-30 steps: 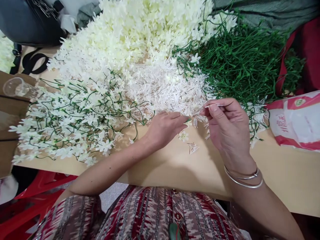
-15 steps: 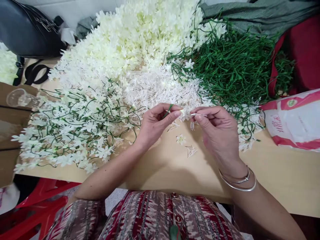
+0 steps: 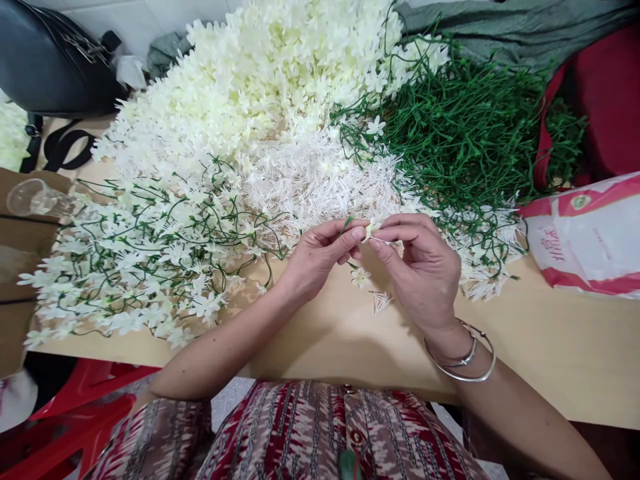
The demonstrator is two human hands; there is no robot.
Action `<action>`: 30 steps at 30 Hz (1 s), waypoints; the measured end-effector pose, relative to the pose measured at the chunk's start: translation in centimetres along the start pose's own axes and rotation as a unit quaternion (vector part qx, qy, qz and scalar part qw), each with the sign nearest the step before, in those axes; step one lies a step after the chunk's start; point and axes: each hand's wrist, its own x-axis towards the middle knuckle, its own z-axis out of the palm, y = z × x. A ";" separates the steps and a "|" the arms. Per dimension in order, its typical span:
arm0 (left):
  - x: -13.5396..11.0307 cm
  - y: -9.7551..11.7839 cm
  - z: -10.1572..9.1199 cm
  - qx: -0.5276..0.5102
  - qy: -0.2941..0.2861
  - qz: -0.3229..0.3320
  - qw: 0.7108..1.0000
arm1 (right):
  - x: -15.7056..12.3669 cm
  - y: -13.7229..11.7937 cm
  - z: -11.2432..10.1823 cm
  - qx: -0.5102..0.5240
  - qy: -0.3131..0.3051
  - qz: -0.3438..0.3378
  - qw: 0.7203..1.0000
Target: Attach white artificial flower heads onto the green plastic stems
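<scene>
In the narrow grip of the left hand (image 3: 316, 259), a pale flower (image 3: 371, 231) is being pinched; beside it, a white strand (image 3: 379, 240) is being pinched by the right hand (image 3: 425, 275). Both are being held above the desk (image 3: 550, 360), near heaped white strands (image 3: 310, 183).

On the surface (image 3: 525, 360), stamens (image 3: 310, 180) lie in the middle, petals (image 3: 280, 73) behind them, flowers (image 3: 135, 247) to their left, stems (image 3: 465, 127) to their right. A cup (image 3: 35, 198) is left of the flowers, a bag (image 3: 55, 63) at back left. Cloth (image 3: 505, 33) lies behind the stems, a packet (image 3: 595, 233) at their front right.
</scene>
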 end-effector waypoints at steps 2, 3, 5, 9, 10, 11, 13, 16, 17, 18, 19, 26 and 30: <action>0.0 0.0 0.0 0.004 -0.002 0.013 1.000 | -0.1 0.1 0.1 0.000 0.004 0.003 1.000; 0.0 0.1 0.1 0.006 -0.004 0.023 1.000 | -0.2 0.0 0.1 0.000 0.010 0.002 1.000; -0.2 0.3 0.2 0.016 -0.010 0.044 0.999 | -0.2 0.0 0.1 0.002 0.027 -0.003 1.000; -0.7 0.7 0.3 0.068 -0.015 0.085 0.994 | -0.1 -0.2 0.1 0.003 0.044 -0.014 0.999; -0.7 0.7 0.3 0.080 -0.010 0.098 0.992 | -0.1 -0.2 0.2 0.000 0.040 -0.013 0.999; -0.8 0.7 0.3 0.090 -0.003 0.113 0.990 | -0.1 -0.2 0.2 -0.003 0.034 -0.010 0.999; -1.0 0.5 0.3 0.118 0.008 0.146 0.982 | -0.1 -0.2 0.2 -0.006 0.024 -0.002 1.000; -1.4 0.6 0.4 0.207 0.017 0.208 0.956 | -0.1 -0.3 0.1 -0.001 0.016 0.003 1.000; -1.5 0.7 0.4 0.244 0.019 0.233 0.941 | 0.0 -0.3 0.0 0.001 0.013 0.003 1.000; -1.7 0.9 0.5 0.277 0.018 0.260 0.925 | 0.1 -0.3 0.0 0.005 0.010 0.004 1.000; -1.7 1.0 0.5 0.305 0.016 0.286 0.908 | 0.1 -0.3 -0.1 0.014 0.009 0.007 1.000; -1.7 0.9 0.2 0.381 -0.001 0.337 0.861 | 0.8 0.2 -0.3 0.115 -0.056 0.058 0.990; -1.8 1.0 0.0 0.319 0.004 0.259 0.912 | 1.1 0.4 -0.6 0.141 -0.020 0.045 0.989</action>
